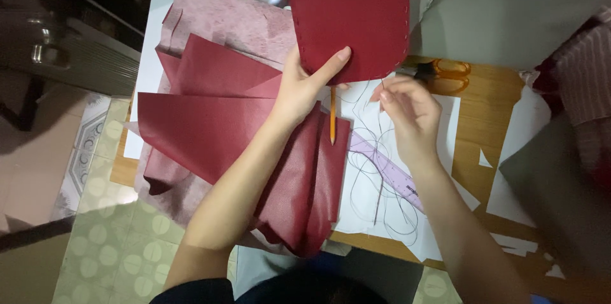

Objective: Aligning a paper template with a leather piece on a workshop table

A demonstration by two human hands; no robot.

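The left hand holds a dark red leather panel by its lower edge, thumb on the front and fingers clamped behind it, so the panel stands raised above the surface. The right hand sits just beside the panel's lower right corner, its fingers pinched together on a thin dark thread; I cannot tell whether a needle is between them.

As a judgement of progress: a row of light stitches runs down the panel's right edge and another down its left edge, so both sides look sewn. The lower edge, near the two hands, shows no clear stitching and seems to be what is left. A good deal of loose thread lies in loops on the white paper, so there is plenty still to work with.

Room is tight. A pencil lies just under the panel, and a clear purple ruler lies among the thread loops. Orange scissors rest near the right hand, behind it. To the left, folded red sheets cover most of the surface and hang over its near edge. Paper offcuts lie at the right. The most open space is in the air between the hands.
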